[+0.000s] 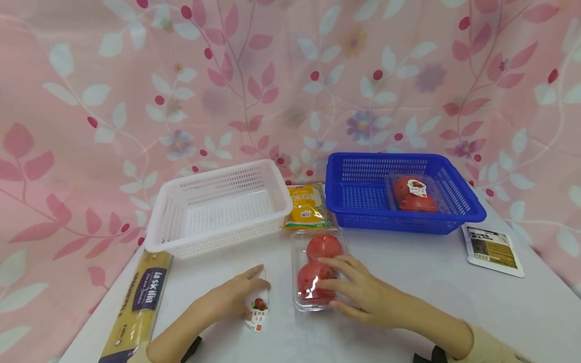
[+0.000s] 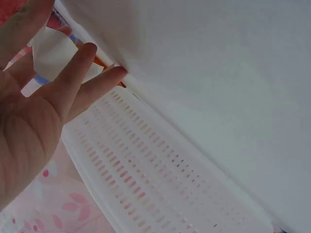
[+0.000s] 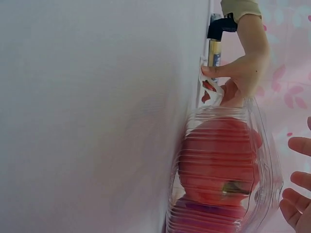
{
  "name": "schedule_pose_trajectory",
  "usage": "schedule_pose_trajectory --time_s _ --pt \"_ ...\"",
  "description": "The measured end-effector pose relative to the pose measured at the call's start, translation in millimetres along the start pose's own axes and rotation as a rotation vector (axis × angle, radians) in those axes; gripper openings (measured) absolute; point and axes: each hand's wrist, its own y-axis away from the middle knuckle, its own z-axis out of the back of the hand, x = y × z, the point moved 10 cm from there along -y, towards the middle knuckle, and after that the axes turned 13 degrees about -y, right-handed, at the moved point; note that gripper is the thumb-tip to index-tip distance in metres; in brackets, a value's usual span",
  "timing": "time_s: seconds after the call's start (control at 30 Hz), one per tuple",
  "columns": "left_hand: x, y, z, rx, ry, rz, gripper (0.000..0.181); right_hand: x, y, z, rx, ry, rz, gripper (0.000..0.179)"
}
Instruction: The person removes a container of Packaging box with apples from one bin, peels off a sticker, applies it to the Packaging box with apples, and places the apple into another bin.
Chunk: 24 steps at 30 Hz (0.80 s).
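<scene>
My left hand (image 1: pixel 232 297) pinches a white sticker label (image 1: pixel 257 316) printed with a red fruit picture and red and black characters. Its blank back (image 2: pixel 52 53) shows between the fingers in the left wrist view. To the right lies a clear plastic clamshell box (image 1: pixel 298 304) with two red tomatoes (image 1: pixel 324 246) inside. My right hand (image 1: pixel 369 297) is over the right side of this box, fingers spread and loosely bent, holding nothing. In the right wrist view its fingertips (image 3: pixel 300 145) show beside the lid.
Behind stand a white basket (image 1: pixel 227 233) and a blue basket (image 1: pixel 395 220) holding a labelled tomato box (image 1: pixel 410 194). A yellow grain bag (image 1: pixel 306 204) sits between them. A spaghetti pack (image 1: pixel 140 297) lies at left, a white and gold pouch (image 1: pixel 492 249) at right.
</scene>
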Motion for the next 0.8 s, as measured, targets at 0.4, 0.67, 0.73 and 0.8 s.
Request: schedule_pose_trajectory --time_s 0.4,0.67,0.73,0.8 --pt "-19.6 11.8 36.4 -0.318 0.064 -0.143 0.051 9 -5.2 -4 -0.012 -0.038 0.063 0.027" --pt "-25.5 26.6 80.3 -0.516 0.139 -0.093 0.054 22 -17.0 4 -0.095 -0.036 0.111 0.027" --pt "-29.7 27.1 86.1 -0.521 0.161 -0.086 0.052 25 -21.7 8 -0.122 -0.029 0.114 0.026" --pt "-35.4 27.2 91.1 -0.525 0.191 -0.092 0.05 27 -26.0 10 -0.142 -0.026 0.103 0.027"
